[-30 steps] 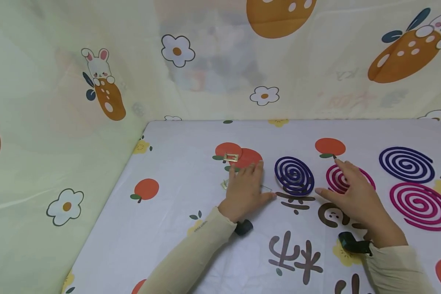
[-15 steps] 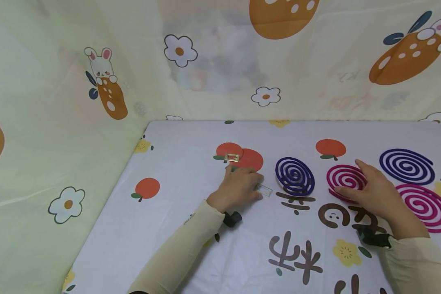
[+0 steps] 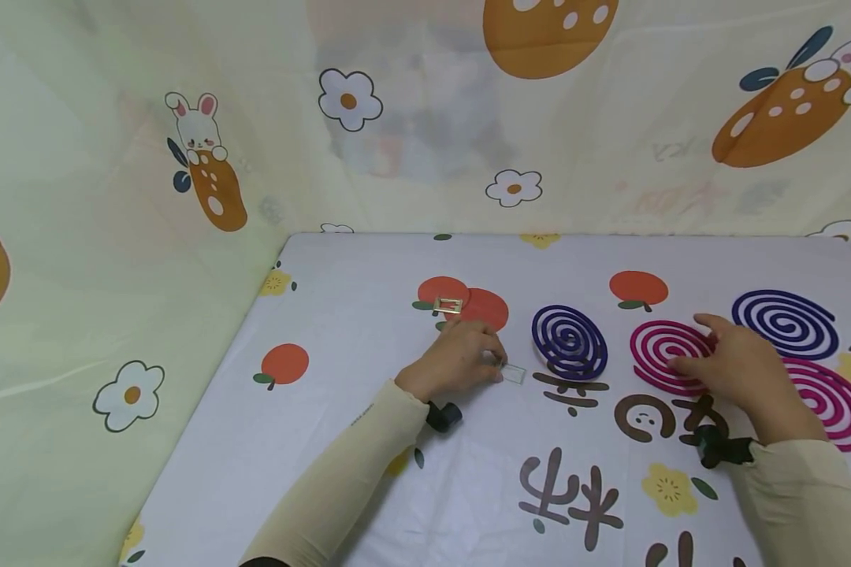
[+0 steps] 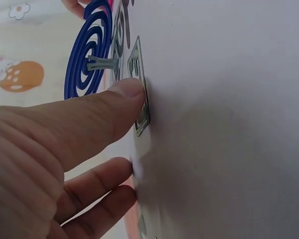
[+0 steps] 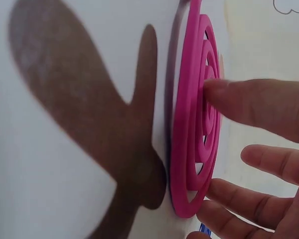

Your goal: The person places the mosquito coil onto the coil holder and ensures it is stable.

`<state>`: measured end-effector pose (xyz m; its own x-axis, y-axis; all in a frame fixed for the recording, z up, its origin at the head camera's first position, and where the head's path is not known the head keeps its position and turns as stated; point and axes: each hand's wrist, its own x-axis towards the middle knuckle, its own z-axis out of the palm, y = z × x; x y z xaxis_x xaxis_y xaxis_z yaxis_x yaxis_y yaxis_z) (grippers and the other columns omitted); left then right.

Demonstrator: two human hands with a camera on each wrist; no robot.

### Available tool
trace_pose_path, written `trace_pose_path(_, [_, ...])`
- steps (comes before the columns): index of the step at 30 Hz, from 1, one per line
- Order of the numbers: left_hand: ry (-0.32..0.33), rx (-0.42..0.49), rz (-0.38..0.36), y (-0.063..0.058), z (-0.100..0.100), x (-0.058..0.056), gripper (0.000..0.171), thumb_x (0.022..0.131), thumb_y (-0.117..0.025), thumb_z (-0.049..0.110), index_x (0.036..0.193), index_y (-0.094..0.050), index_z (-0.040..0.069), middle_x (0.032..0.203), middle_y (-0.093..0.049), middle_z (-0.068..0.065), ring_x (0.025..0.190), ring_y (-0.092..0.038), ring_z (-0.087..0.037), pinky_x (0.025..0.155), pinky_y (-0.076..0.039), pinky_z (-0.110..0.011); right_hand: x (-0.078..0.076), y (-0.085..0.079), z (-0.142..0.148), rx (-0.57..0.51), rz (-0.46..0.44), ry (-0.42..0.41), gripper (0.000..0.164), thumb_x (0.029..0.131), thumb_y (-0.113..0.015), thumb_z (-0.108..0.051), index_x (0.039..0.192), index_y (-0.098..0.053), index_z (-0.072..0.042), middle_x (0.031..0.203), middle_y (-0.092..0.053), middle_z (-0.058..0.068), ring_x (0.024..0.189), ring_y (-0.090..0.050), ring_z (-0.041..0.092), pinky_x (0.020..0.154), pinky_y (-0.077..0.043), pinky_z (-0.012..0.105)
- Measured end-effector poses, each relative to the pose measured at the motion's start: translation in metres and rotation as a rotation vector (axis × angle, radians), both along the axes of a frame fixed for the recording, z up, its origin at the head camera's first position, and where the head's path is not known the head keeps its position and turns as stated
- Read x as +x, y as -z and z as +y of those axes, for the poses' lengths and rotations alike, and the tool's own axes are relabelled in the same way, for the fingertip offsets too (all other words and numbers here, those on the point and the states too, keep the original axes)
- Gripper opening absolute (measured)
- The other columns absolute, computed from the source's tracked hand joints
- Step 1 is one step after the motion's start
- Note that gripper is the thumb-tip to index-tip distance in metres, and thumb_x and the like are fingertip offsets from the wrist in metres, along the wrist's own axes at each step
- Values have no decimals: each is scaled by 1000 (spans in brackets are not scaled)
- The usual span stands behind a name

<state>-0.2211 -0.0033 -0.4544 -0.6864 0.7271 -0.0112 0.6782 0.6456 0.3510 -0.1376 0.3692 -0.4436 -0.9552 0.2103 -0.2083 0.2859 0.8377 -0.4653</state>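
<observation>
My left hand (image 3: pixel 457 358) curls beside a small flat metal coil stand (image 3: pixel 513 373) on the table. In the left wrist view my thumb lies on the plate of that metal stand (image 4: pixel 134 64), pinching it; the opposing fingertip is hidden behind the thumb. My right hand (image 3: pixel 745 370) reaches over the right side of a pink mosquito coil (image 3: pixel 670 358), its thumb touching the spiral. In the right wrist view the other fingers extend loosely near the lower edge of the pink coil (image 5: pixel 179 189). A blue mosquito coil (image 3: pixel 570 342) sits between the hands, with a metal prong (image 4: pixel 103 63) showing at its middle.
At the right lie another blue coil (image 3: pixel 785 323) and another pink coil (image 3: pixel 844 405), partly behind my right hand. A gold-toned metal stand (image 3: pixel 447 305) lies beyond my left hand. A printed cloth (image 3: pixel 340 315) covers the table, and a patterned curtain (image 3: pixel 411 142) rises behind it.
My left hand has gone from lying spread over the stand to curling its fingers at it. The right hand has shifted rightward across the pink coil. The coils stay put.
</observation>
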Motion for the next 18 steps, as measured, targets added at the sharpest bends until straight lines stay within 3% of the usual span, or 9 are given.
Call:
trace_pose_path(6, [19, -3, 2, 1, 2, 5, 16, 89, -85, 26, 104, -84, 22, 115, -69, 5, 121, -58, -12, 126, -20, -52, -2, -1, 5, -16, -5, 22, 95, 88, -82, -28, 156, -28, 10, 127, -46, 44, 110, -44, 60, 79, -51, 67])
trace_pose_path(11, [44, -13, 14, 2, 5, 12, 16, 90, -84, 28, 105, -84, 22, 118, -69, 4, 122, -58, -13, 125, -22, -52, -5, -4, 6, -3, -15, 11, 91, 89, -81, -31, 152, -33, 14, 122, -50, 44, 108, -46, 59, 80, -49, 66])
trace_pose_path(18, [60, -3, 25, 3, 10, 24, 15, 89, -85, 27, 103, -84, 23, 118, -70, 4, 121, -59, -11, 125, -24, -55, -9, -4, 12, -20, -79, 18, 92, 87, -82, -37, 147, -37, 16, 129, -46, 46, 113, -42, 62, 86, -48, 69])
